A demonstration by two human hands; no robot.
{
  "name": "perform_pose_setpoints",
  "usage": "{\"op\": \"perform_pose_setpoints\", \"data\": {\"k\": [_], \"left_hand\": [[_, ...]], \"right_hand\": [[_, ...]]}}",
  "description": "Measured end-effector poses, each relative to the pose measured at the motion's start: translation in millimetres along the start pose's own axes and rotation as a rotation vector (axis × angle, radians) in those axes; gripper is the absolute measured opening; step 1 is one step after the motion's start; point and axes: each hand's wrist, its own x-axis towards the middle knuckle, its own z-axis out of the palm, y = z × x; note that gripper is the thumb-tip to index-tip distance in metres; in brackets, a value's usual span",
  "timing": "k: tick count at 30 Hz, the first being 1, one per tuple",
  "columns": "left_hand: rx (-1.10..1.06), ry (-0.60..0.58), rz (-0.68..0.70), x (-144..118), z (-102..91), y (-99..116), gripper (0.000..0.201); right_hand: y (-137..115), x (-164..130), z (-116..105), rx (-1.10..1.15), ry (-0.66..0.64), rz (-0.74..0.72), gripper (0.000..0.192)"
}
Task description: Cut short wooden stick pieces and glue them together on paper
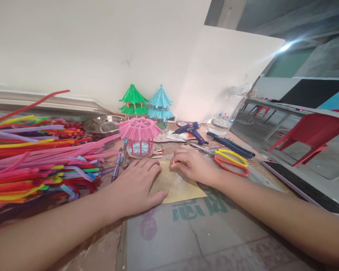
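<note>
A yellow sheet lies on the table in front of me. My left hand rests flat across its left side, thumb stretched out over the sheet. Above the sheet's upper right part, my right hand is closed, its thumb and fingertips pressed together; whatever may be between them is too small to tell. Just behind my left hand stands a small pink pavilion of fuzzy pipe cleaners with a pale blue base.
Bundles of coloured pipe cleaners fill the left. Green and blue pavilions stand by the wall. A glue gun, scissors, a dark blue long-handled tool and a phone-like slab lie rightward. A metal bowl sits behind.
</note>
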Motion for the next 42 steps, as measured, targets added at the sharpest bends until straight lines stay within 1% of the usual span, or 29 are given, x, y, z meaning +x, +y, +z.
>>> {"op": "perform_pose_setpoints", "data": {"k": [1, 3, 4, 5, 9, 12, 13, 16, 20, 24, 28, 32, 35, 36, 37, 39, 40, 42], "left_hand": [[-0.006, 0.0, -0.003, 0, -0.1, 0, 0.036], [-0.023, -0.003, -0.007, -1, -0.4, 0, 0.034], [-0.027, -0.003, -0.009, -1, -0.7, 0, 0.033], [-0.027, -0.003, -0.011, -1, -1.1, 1, 0.033], [-0.017, -0.017, -0.021, -1, -3.3, 2, 0.035], [-0.02, -0.032, -0.028, -1, -4.0, 2, 0.034], [-0.014, -0.033, -0.027, -1, -3.8, 2, 0.034], [0.001, -0.027, -0.019, 0, -2.6, 1, 0.037], [-0.02, -0.015, -0.017, 0, -1.7, 1, 0.034], [-0.02, -0.015, -0.014, -1, -1.9, 1, 0.036], [-0.027, 0.004, -0.006, -1, -1.7, 0, 0.032], [-0.02, 0.01, -0.006, 0, -1.4, 0, 0.034], [-0.017, -0.006, 0.001, 0, -1.4, 0, 0.033], [-0.013, -0.01, 0.002, -1, -1.4, 0, 0.034], [-0.009, -0.012, 0.001, -1, -1.4, 0, 0.034], [-0.01, -0.001, -0.004, -1, -1.6, 0, 0.035], [-0.016, 0.005, -0.006, -1, -1.6, 0, 0.035], [-0.031, 0.007, -0.009, -1, -1.8, -1, 0.036]], "right_hand": [[-1, 0, 1, -0.004, 0.017, 0.009, 0.019], [-5, 0, 2, 0.077, -0.04, -0.024, 0.015], [-6, 0, 3, 0.099, -0.06, -0.043, 0.013], [-7, 0, 4, 0.091, -0.068, -0.033, 0.013], [-8, 1, 4, -0.024, -0.025, 0.054, 0.014], [-7, 0, 4, 0.061, -0.067, 0.001, 0.012], [-6, 0, 4, 0.056, -0.067, 0.0, 0.012], [-5, -1, 5, -0.038, 0.001, 0.047, 0.014], [-5, -1, 7, 0.093, -0.035, -0.017, 0.014], [-4, 1, 8, 0.008, 0.025, 0.06, 0.015], [-3, 2, 5, 0.083, -0.03, 0.013, 0.013], [-4, 1, 3, 0.0, -0.003, 0.096, 0.015], [-5, 0, 4, 0.087, -0.037, 0.028, 0.014], [-4, 0, 4, 0.083, -0.043, 0.022, 0.013], [-3, 1, 4, 0.058, -0.035, 0.039, 0.013], [1, 3, 4, 0.033, -0.006, 0.12, 0.013], [4, 3, 4, 0.065, 0.019, 0.181, 0.014], [8, 4, 3, 0.251, 0.074, 0.332, 0.014]]}}
